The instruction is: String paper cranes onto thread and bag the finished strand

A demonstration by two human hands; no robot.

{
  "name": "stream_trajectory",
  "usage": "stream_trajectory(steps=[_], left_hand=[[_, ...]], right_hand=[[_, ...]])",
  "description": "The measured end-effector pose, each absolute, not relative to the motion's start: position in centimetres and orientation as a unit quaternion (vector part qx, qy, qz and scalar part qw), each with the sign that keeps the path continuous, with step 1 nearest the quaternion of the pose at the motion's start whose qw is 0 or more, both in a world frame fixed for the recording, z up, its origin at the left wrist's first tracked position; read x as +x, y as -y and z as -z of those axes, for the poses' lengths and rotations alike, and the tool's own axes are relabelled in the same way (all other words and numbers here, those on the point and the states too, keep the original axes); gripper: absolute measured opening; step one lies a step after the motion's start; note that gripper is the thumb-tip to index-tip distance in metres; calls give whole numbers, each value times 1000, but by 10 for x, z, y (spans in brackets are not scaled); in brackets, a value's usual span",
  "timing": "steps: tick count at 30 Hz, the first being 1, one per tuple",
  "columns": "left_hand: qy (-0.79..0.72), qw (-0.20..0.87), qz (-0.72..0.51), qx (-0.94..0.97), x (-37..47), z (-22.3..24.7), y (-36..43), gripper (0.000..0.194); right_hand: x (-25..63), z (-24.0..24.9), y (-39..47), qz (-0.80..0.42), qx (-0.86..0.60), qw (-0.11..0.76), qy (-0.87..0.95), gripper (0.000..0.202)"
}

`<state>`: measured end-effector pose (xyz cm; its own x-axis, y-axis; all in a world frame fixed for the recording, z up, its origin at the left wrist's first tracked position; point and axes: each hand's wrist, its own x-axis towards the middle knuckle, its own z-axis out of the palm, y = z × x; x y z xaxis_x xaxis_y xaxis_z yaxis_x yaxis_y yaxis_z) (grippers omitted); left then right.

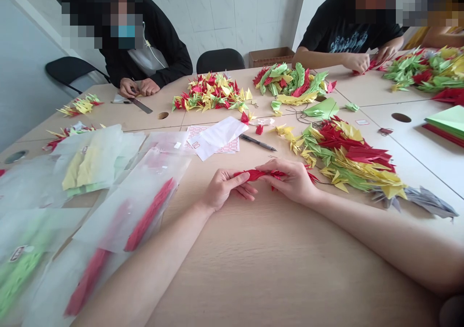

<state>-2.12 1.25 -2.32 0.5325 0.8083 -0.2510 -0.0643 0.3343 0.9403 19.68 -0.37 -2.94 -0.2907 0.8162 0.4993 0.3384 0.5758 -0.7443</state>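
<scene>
Above the table in front of me, a strand of red folded paper cranes (255, 174) stretches between my two hands. My left hand (225, 188) pinches its left end between thumb and fingers, the lower fingers hanging loosely. Wrapped over the other end, my right hand (292, 179) grips the strand, and red tips stick out past its palm. Just beyond my right hand lies a heap of crane strings (348, 153) in red, yellow and green, with a grey bunch (427, 200) at its near end. A black pen (258, 143) rests behind my hands.
Clear plastic bags (145, 206) holding red, green and yellow folded paper cover the left side. Past the pen are white paper (217, 136) and a pile of loose cranes (212, 91). Two people work across the table, one beside a blade (141, 106). Green and red sheets (447, 124) lie stacked right.
</scene>
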Motion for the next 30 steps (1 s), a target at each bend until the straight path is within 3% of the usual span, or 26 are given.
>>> stream_trajectory(steps=[10,14,30], left_hand=[[-381,700,-327,507,-19,23,-10,32],[-403,675,-376,491,-16,24,-11,30],[-407,657,-396,495,-15,26,-11,26]], right_hand=[[196,25,4,-282,-408,440,749,29],[196,24,2,-256,-414,441,754,15],[198,23,2,-237,-460,473,714,24]])
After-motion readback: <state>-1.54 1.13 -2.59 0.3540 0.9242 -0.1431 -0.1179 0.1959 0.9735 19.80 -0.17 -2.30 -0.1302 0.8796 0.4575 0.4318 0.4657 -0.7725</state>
